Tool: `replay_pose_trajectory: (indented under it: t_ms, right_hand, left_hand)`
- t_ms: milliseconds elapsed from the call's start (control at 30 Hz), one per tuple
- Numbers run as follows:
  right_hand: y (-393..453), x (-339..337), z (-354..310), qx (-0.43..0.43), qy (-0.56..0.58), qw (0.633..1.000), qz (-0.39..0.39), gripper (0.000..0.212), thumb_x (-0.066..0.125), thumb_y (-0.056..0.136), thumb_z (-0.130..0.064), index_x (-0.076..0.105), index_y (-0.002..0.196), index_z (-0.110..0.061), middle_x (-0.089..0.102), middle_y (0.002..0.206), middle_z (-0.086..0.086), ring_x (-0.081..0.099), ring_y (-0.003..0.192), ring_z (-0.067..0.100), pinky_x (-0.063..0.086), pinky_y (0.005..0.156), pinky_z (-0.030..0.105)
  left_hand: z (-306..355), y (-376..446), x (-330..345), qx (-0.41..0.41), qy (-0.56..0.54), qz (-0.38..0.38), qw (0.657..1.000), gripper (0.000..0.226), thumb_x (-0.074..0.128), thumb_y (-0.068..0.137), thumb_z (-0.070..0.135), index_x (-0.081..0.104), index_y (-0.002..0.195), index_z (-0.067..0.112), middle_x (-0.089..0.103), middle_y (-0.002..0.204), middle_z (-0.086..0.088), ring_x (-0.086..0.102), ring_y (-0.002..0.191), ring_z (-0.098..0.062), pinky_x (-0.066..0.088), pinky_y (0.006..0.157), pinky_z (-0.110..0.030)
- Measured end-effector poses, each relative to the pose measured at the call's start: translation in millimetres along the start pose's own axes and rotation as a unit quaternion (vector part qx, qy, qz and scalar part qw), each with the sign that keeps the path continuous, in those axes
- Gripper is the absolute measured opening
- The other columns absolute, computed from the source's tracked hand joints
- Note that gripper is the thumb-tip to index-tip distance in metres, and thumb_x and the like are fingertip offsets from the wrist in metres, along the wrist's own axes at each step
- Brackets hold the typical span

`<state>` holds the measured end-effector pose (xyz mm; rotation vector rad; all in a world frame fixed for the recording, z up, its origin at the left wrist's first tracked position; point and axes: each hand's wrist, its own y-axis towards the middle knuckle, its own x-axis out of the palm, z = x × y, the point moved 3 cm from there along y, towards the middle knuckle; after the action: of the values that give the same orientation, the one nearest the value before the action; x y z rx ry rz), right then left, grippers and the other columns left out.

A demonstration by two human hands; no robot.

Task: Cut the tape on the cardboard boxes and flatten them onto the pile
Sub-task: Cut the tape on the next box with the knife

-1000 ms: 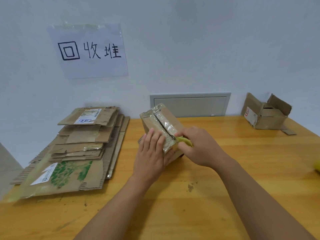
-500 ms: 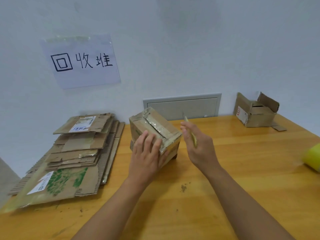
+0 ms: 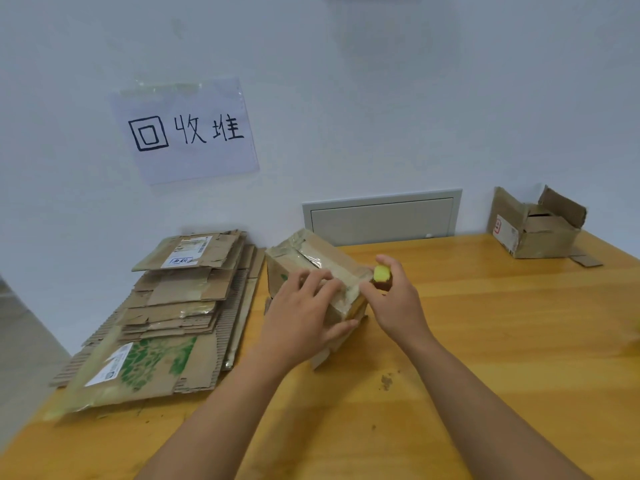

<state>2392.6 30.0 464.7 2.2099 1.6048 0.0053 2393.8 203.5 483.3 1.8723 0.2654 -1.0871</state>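
Fingers: left hand (image 3: 304, 320) flat on taped box (image 3: 311, 261) mid-counter (image 3: 485, 341); right hand (image 3: 398, 303) fisted round yellow cutter (image 3: 382, 275) | change: cutter back at near end seam | likely next cut, pile (image 3: 166, 313) waits left

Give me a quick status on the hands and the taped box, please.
Left hand steadies taped box. Right hand grips yellow-handled cutter at its near edge. Tape looks uncut. Nothing in the way.
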Motion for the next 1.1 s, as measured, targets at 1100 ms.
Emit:
replay_pose_trajectory:
  t_ms: [1100]
  right_hand:
    - [-14.2,-3.6,16.2,-0.019,0.096,0.990,-0.098,0.046,0.069,0.093,-0.015,0.050,0.132,-0.032,0.064,0.126,-0.012,0.066,0.108,0.012,0.057,0.089,0.032]
  left_hand:
    - [12.2,-3.4,0.4,0.006,-0.174,-0.136,0.975,0.042,0.039,0.088,0.065,0.041,0.100,0.025,0.036,0.112,0.006,0.030,0.109,-0.014,0.034,0.097,-0.034]
